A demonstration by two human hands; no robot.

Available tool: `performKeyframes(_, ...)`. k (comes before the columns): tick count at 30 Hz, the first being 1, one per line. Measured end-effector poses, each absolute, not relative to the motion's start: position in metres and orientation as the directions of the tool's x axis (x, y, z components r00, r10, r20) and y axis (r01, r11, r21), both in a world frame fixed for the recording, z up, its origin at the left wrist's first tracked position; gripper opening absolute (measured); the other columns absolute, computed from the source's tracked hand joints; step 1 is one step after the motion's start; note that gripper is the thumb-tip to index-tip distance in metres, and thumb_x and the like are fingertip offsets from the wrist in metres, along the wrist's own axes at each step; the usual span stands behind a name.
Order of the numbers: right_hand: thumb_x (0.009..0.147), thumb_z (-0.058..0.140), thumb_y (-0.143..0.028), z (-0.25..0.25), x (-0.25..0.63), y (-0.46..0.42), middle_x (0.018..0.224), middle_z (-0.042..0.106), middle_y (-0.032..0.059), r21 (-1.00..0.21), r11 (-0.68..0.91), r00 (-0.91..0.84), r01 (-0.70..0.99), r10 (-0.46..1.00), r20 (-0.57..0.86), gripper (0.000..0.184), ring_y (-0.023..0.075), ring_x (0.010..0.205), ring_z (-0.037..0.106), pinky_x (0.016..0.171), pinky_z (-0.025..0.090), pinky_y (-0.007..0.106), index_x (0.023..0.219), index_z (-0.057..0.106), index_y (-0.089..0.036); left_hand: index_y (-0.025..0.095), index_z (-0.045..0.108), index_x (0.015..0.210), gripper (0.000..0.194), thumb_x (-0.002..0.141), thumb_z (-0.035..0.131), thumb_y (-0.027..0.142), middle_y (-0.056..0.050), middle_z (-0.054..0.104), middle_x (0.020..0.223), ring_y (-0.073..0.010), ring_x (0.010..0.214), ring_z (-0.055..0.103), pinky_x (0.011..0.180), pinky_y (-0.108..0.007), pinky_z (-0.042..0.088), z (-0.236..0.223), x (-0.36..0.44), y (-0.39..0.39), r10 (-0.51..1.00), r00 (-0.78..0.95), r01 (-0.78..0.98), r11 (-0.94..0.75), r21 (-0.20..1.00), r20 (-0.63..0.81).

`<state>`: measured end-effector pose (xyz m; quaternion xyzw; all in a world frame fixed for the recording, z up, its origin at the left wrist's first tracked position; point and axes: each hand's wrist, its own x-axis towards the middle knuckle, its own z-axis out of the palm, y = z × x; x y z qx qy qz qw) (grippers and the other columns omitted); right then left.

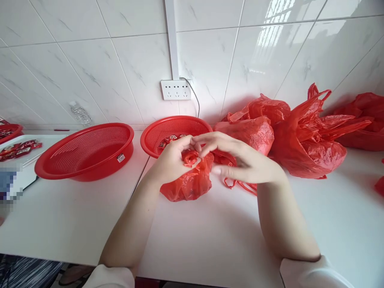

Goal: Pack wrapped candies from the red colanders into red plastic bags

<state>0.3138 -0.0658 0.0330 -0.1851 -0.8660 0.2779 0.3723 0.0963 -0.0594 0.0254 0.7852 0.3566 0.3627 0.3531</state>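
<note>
A red plastic bag (189,186) rests on the white table in front of me, its neck gathered into a twisted roll at the top. My left hand (174,160) is closed around that neck, the thumb pointing up toward the other hand. Over the bag arches my right hand (237,158), its fingertips at the rolled neck and its thumb held apart from the fingers. Just behind both hands stands a red perforated basket (177,122) with small printed packets inside, partly hidden by my hands. What the bag contains is not clear.
To the left stands a larger red basket (120,140). Several filled red bags (309,144) line the wall on the right. A socket strip (176,90) with a cable is on the tiled wall. A plastic bottle (80,113) lies at the back left, near packets on a white tray (33,160).
</note>
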Motion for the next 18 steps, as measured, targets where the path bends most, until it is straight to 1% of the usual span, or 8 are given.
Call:
performKeyframes(2,0.093,0.055,-0.033,0.024,0.305,-0.058,0.128,0.059,0.0063,-0.767,0.641,-0.533,0.017,0.655,0.536,0.021,0.0205,0.115,0.059,0.098,0.051,0.039,0.112,0.059,-0.026,0.021,0.056,0.097,0.023,0.077,0.059,0.010,-0.001,0.063,0.086,-0.0131,0.072,0.058,0.064,-0.025,0.045,0.026,0.099,-0.066,0.796,0.446,0.477,-0.599,0.643,0.410)
performKeyframes(5,0.096,0.049,-0.037,0.008,0.293,-0.043,0.117,0.064,0.0048,-0.940,0.335,-0.470,-0.062,0.821,0.323,0.027,0.0124,0.077,0.067,0.064,0.057,0.027,0.120,0.054,-0.026,0.022,0.056,0.101,0.033,0.075,0.053,0.002,0.001,0.063,0.085,-0.0142,0.072,0.060,0.061,-0.025,0.041,0.022,0.101,-0.067,0.667,0.396,0.687,-0.671,0.279,0.631)
performKeyframes(7,0.092,0.054,-0.037,0.000,0.287,-0.034,0.104,0.066,0.0027,-0.980,0.183,-0.491,-0.077,0.848,0.197,0.034,0.0077,0.056,0.059,0.043,0.047,0.020,0.124,0.051,-0.026,0.022,0.058,0.098,0.031,0.078,0.049,0.000,-0.002,0.064,0.092,-0.0153,0.080,0.062,0.064,-0.025,0.043,0.017,0.102,-0.062,0.524,0.396,0.725,-0.682,0.092,0.754)
performKeyframes(8,0.090,0.057,-0.035,-0.002,0.284,-0.032,0.097,0.065,0.0011,-0.983,0.153,-0.490,-0.099,0.852,0.182,0.038,0.0063,0.052,0.054,0.038,0.041,0.018,0.126,0.051,-0.026,0.022,0.060,0.095,0.029,0.080,0.048,0.000,-0.002,0.065,0.093,-0.0152,0.082,0.063,0.066,-0.025,0.043,0.014,0.102,-0.059,0.472,0.402,0.725,-0.687,0.042,0.785)
performKeyframes(10,0.085,0.063,-0.031,-0.004,0.282,-0.029,0.088,0.063,-0.0018,-0.970,0.172,-0.459,-0.170,0.858,0.233,0.046,0.0050,0.049,0.049,0.035,0.034,0.016,0.129,0.050,-0.027,0.021,0.061,0.090,0.024,0.084,0.048,0.002,-0.002,0.067,0.092,-0.0142,0.081,0.064,0.068,-0.024,0.045,0.011,0.103,-0.054,0.424,0.406,0.705,-0.709,0.017,0.810)
performKeyframes(12,0.083,0.065,-0.030,-0.003,0.282,-0.028,0.084,0.061,-0.0020,-0.952,0.233,-0.419,-0.201,0.858,0.298,0.041,0.0050,0.051,0.049,0.036,0.033,0.016,0.122,0.056,-0.023,0.021,0.062,0.089,0.019,0.085,0.051,0.006,-0.002,0.068,0.089,-0.0140,0.079,0.064,0.068,-0.024,0.046,0.009,0.103,-0.052,0.421,0.397,0.680,-0.732,0.047,0.815)
performKeyframes(15,0.083,0.066,-0.034,-0.003,0.284,-0.028,0.078,0.062,0.0003,-0.931,0.333,-0.328,-0.151,0.871,0.365,0.023,0.0070,0.056,0.053,0.041,0.035,0.017,0.098,0.063,-0.017,0.021,0.065,0.086,0.015,0.085,0.055,0.010,-0.001,0.070,0.084,-0.0144,0.078,0.065,0.067,-0.024,0.047,0.010,0.099,-0.051,0.438,0.375,0.672,-0.736,0.086,0.817)
performKeyframes(18,0.083,0.066,-0.038,-0.002,0.286,-0.027,0.077,0.064,0.0011,-0.897,0.437,-0.161,-0.068,0.882,0.442,0.023,0.0082,0.057,0.055,0.046,0.041,0.019,0.091,0.062,-0.017,0.023,0.070,0.091,0.016,0.088,0.057,0.015,-0.001,0.073,0.085,-0.0152,0.078,0.067,0.069,-0.026,0.049,0.013,0.092,-0.048,0.464,0.398,0.671,-0.735,0.094,0.791)
